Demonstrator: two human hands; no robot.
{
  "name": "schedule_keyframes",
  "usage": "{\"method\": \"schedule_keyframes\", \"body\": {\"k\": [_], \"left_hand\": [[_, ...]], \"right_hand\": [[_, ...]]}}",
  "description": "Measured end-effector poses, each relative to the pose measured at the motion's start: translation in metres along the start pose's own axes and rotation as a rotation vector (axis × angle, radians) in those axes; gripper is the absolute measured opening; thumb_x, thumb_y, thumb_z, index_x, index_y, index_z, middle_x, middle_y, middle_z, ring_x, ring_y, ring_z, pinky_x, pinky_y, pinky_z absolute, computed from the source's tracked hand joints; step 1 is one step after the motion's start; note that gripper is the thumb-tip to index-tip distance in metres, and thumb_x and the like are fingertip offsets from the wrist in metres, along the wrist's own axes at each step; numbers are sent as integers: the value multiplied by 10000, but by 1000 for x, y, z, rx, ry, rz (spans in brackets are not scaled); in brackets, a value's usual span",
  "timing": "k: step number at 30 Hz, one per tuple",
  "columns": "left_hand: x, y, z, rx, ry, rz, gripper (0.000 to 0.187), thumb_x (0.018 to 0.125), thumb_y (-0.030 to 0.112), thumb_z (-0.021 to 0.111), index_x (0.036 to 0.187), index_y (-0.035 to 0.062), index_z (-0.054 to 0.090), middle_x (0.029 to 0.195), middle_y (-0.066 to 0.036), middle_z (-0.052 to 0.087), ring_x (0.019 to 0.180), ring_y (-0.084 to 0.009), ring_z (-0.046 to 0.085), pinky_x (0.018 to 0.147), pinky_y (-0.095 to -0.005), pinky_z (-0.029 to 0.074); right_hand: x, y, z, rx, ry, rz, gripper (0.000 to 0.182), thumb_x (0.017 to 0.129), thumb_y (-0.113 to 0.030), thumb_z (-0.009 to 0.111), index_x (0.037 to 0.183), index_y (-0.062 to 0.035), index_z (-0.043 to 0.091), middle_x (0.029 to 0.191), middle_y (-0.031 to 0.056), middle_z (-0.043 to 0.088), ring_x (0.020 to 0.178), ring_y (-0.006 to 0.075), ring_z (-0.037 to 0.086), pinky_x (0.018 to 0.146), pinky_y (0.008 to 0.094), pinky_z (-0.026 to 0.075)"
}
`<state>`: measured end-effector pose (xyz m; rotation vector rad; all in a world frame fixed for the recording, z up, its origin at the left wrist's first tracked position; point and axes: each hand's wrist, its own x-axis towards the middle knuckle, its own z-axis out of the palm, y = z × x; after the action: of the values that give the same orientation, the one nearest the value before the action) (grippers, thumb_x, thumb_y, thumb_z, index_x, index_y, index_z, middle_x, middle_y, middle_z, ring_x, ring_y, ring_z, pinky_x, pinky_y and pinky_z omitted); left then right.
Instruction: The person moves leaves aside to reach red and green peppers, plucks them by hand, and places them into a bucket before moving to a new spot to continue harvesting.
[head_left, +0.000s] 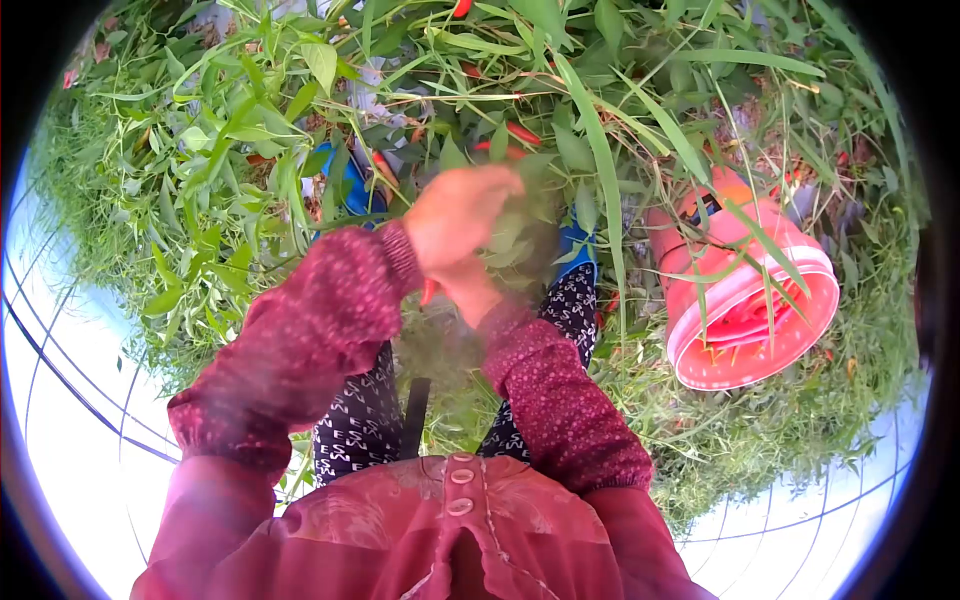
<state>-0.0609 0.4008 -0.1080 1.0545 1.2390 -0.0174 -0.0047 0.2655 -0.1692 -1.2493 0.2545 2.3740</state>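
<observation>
My left hand (462,215) is smeared by motion, in front of leafy pepper plants (530,225). Its fingers look curled in; whatever they hold is hidden. Just below it is my right hand (470,287), its fingers partly covered by the left hand and wrist. A red chili pepper (430,291) pokes out beside the right hand's fingers, which seem closed on it. More red chili peppers (522,133) hang among the leaves beyond my hands.
A pink bucket (685,362) stands on the right with red chili peppers inside; grass blades cross it. My blue shoes (575,245) are among the plants. Long grass (600,150) arches over the foliage. Dark lines cross the bright background at both sides.
</observation>
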Motion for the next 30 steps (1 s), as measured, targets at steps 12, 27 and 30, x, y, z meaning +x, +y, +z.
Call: {"method": "schedule_keyframes", "body": {"k": [12,27,30], "left_hand": [[95,-73,69,-296,198,-484,402,727,209,586,1088,34,569,957,-209,614,897,-363,579,775,-416,464],[37,-57,84,547,218,159,330,709,223,610,1001,79,561,987,-132,544,821,-335,579,711,-416,477],[14,-42,70,131,-68,5,362,698,209,637,1034,97,559,949,-118,557,786,-292,585,702,-389,474]], "right_hand": [[-86,-9,-18,157,66,168,182,763,-55,571,938,-9,551,841,38,582,784,131,543,693,254,416],[-169,-23,-83,316,279,27,517,732,-72,584,1233,-63,454,764,75,515,635,170,500,612,321,436],[-175,-19,-98,350,340,-58,521,730,-83,599,1230,-53,452,759,61,503,654,173,498,623,323,432]]}}
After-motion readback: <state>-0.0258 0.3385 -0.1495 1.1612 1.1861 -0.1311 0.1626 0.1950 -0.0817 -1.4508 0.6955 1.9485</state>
